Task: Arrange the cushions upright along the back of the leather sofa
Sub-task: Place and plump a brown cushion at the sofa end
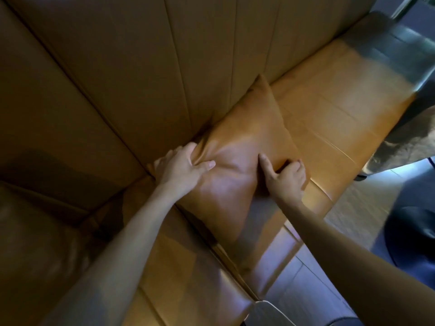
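A tan leather cushion (244, 140) lies on the seat of the tan leather sofa (334, 109), its far corner touching the ribbed backrest (141, 74). My left hand (181, 165) pinches the cushion's left edge, bunching the leather into folds. My right hand (286, 175) grips its near right edge, thumb on top and fingers curled around the edge. The cushion sits tilted, partly flat on the seat. A second darker cushion (35, 243) rests at the lower left, in shadow.
The sofa seat stretches right to a dark armrest end (400, 50). Pale floor (353, 208) and a dark round object (412, 236) lie to the right of the seat's front edge. A grey object (270, 311) sits at the bottom edge.
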Tool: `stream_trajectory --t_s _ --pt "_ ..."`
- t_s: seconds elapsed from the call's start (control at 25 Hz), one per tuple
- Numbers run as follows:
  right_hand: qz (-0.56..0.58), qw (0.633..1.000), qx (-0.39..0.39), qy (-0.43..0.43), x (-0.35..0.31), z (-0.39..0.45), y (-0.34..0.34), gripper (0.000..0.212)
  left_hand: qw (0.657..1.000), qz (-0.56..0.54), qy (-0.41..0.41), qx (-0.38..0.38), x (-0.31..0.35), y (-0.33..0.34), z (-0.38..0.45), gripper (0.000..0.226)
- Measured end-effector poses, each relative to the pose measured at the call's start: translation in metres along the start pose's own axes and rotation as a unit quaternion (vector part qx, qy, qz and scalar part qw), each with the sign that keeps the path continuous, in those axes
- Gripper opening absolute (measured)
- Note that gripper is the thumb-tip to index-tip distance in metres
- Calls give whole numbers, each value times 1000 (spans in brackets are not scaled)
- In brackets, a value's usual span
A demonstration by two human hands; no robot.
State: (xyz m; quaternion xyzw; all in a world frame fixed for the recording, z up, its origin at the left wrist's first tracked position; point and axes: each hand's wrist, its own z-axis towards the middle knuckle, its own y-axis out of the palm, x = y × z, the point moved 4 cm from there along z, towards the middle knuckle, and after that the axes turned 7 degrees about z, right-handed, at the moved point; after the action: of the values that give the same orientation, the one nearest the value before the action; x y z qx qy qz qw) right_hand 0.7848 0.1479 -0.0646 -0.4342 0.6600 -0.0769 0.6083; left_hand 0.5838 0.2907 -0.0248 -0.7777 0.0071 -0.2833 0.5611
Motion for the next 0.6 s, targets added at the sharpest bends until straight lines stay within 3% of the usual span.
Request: stream_trajectory --t_s 0.16,0.28,0.36,0.44,0.52,0.6 --pt "133 987 14 -93 -68 15 -11 94 988 92 92 87 13 -62 -8 43" --pt "173 981 -9 -90 -105 30 -10 104 982 134 113 75 13 -78 -12 48" --pt "174 983 -43 -45 -112 35 0 114 979 162 115 43 5 -78 -16 57" --pt "142 988 -64 -23 -111 34 12 118 980 178 81 -35 -12 -77 -15 72" --pt "120 991 -53 -35 -111 30 19 117 979 169 23 -111 -29 -83 -10 88" --pt "118 991 -33 -51 -114 23 18 113 977 163 9 -139 -36 -85 -9 89"
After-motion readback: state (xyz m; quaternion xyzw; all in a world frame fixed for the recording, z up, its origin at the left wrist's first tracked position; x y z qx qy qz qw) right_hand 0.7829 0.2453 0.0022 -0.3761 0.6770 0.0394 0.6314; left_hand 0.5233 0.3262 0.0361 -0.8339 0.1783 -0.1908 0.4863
